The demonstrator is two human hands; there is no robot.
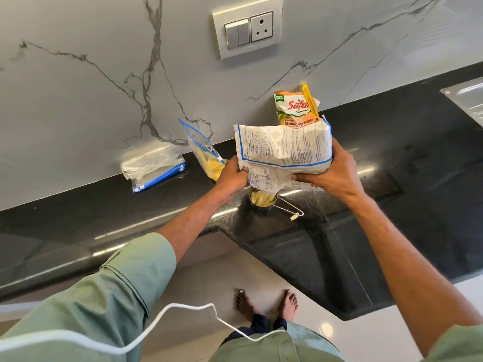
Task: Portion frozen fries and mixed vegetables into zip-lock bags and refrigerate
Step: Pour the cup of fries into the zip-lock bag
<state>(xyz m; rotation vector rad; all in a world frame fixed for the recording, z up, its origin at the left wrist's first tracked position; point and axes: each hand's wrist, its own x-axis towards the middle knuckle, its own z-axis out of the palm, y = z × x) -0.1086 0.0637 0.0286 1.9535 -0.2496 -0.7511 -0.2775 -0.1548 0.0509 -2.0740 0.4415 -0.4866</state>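
Black counter, front-edge corner: left hand, right hand fingers clamp fries pack over steel cup.

A grey-veined marble wall panel fills the frame from 9 to 1 o'clock. A switch-and-socket plate is mounted on it at 12 o'clock. A black polished countertop runs across from 9 to 3 o'clock. A steel sink sits at 2 o'clock. Pale floor tiles lie at 6 o'clock; a white cable loops at 7 o'clock.
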